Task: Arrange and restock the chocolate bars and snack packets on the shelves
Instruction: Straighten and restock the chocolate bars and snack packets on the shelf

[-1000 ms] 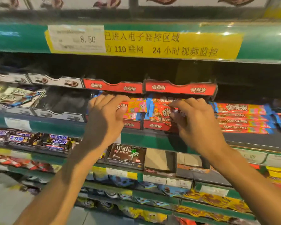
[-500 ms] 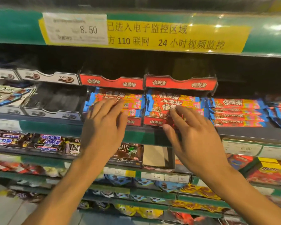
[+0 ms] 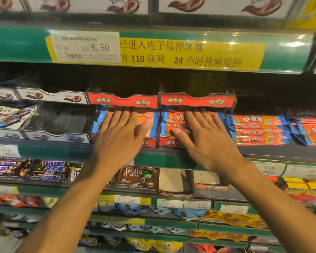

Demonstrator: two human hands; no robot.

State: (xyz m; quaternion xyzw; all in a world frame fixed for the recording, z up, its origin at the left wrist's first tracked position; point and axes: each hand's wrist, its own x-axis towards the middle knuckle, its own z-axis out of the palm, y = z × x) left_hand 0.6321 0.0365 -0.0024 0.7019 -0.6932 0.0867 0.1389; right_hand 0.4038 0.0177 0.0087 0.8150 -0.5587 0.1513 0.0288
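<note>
Supermarket candy aisle, green-edged shelves stacked top to bottom. Red chocolate bars sit in two red display trays on the middle shelf, long axes running 9-to-3 across the shelf, ends pointing sideways. Left hand lies flat on the left tray's bars, right hand flat on the right tray's, fingers straight and slightly spread, tips aimed at 12 under the tray lips. Looks like squaring the stacks backward; each hand's nearest its own pile.
</note>
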